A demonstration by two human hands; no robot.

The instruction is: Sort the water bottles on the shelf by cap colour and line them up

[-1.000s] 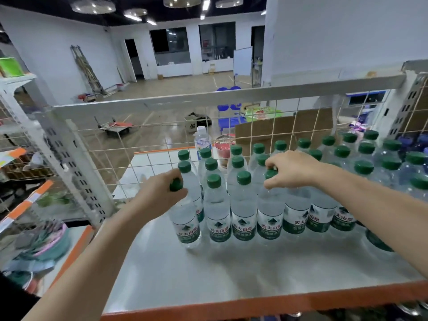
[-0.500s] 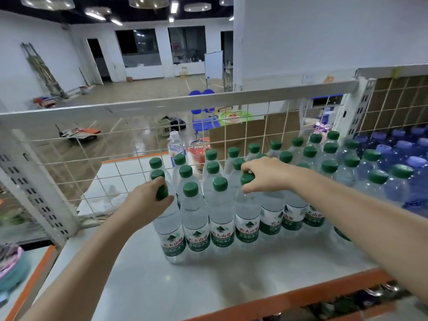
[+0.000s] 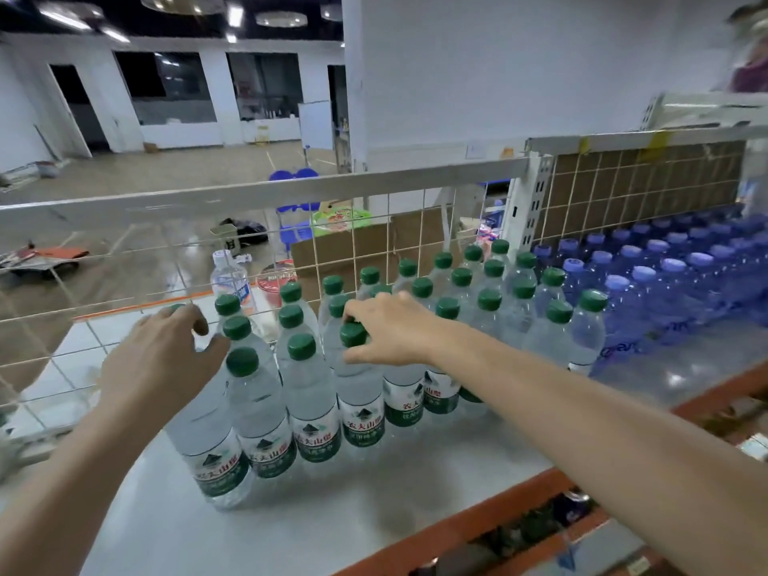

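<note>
Left hand: the left hand (image 3: 160, 359) reached in from the lower left, fingers curled over the top of the leftmost front bottle (image 3: 216, 446); its cap was hidden under the palm, so a full grip could not be confirmed.
Right hand: the right hand (image 3: 390, 330) came across from the right, thumb and fingers pinching the green cap (image 3: 353, 335) of a front-row bottle.
Green-capped bottles: the green-capped bottles (image 3: 449, 309) stood upright in packed rows on the shelf, labels facing forward.
Blue bottles: the blue bottles (image 3: 665, 268) stood in rows just to the right of the green ones.
Shelf: a pale shelf (image 3: 291, 530) with an orange front edge.
Back: a wire grid (image 3: 374, 239) under a metal rail closed the rear.
Room: beyond it lay a glossy floor, white walls and cardboard boxes (image 3: 353, 247).
</note>
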